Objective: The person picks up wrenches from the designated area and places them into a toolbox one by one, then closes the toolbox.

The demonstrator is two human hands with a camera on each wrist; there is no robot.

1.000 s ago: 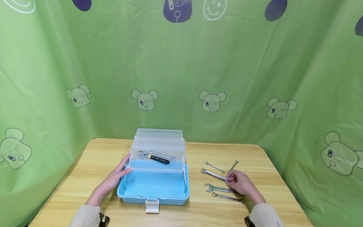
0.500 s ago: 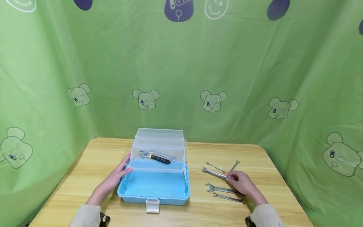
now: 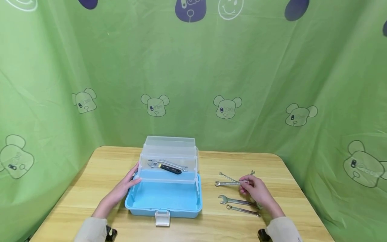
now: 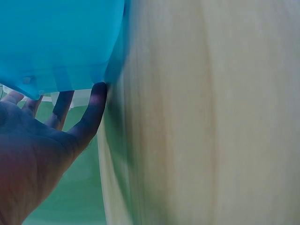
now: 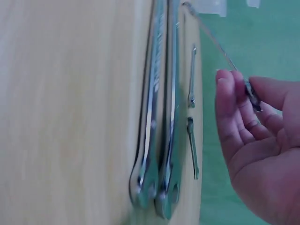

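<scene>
"Read anything legible anywhere?"

"No, not one sure word. Spot faint grey lettering on the pale, round-eared bear-head prints [image 3: 155, 107] of the green fabric curtain [image 3: 187, 60], too small to make out."

"And higher up?"

"See white letters on the rounded purple print [image 3: 191, 15], cut off by the head view's top edge."

"Check the tools?"

"Find tiny pale marks on the steel adjustable wrench with a yellow-banded black handle [image 3: 170, 168], blurred marks along the long silver metal wrench [image 5: 151, 112]; cannot decipher either."
</scene>
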